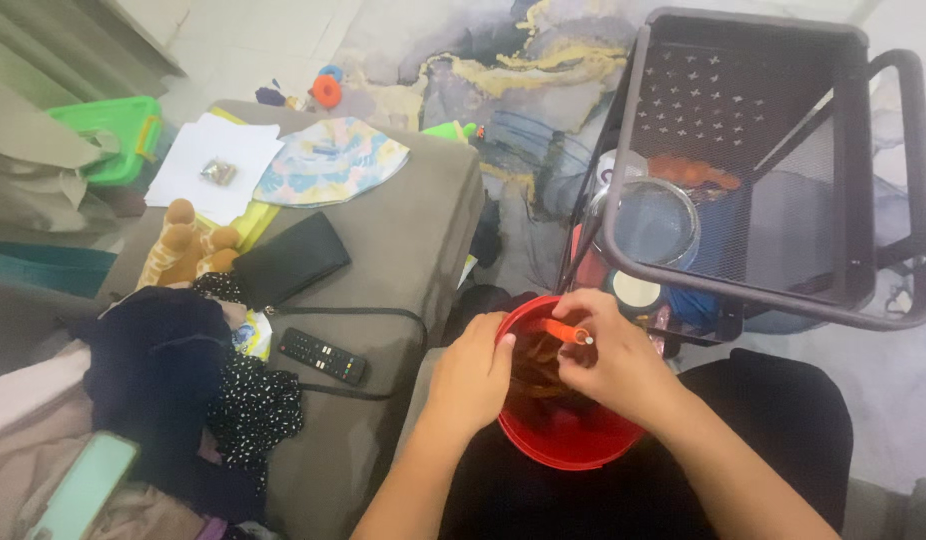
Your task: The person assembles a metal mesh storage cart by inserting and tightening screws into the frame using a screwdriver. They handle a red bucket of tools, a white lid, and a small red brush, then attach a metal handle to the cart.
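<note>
— Red plastic, that round bucket-like container (568, 440) sitting in our lap, is where both our hands are busy. From the head camera, our left hand (473, 375) rests on the near-left rim, fingers curled over the edge and gripping it so it stays put.

— And our right hand (618, 365)?

— It comes in from the right over the opening, wrist bent down, fingers pinched around a small orange stick-shaped piece with a white tip (568, 333), held just over the rim at the top of the container.

— How far along do we judge it?

— Partway, we'd say. Inside the container we see dark, brownish contents, too shadowed to name, so some things already lie in it. The orange piece is not set down; it sits between our fingertips, above the contents.

— What surrounds us?

— To the right stands a dark metal mesh trolley cart (773, 160), with a round glass-lidded jar (653, 222) and other small items on a lower shelf seen through the mesh. To the left, a grey upholstered ottoman (423, 240) carries a black remote control (323, 355), a black flat wallet-like pouch (288, 258), white papers (213, 160), a pastel patterned cloth hat (328, 160) and a tan plush giraffe toy (183, 250). A green plastic box (118, 135) sits further off, and a pale green phone (83, 488) lies at the lower left.
</note>
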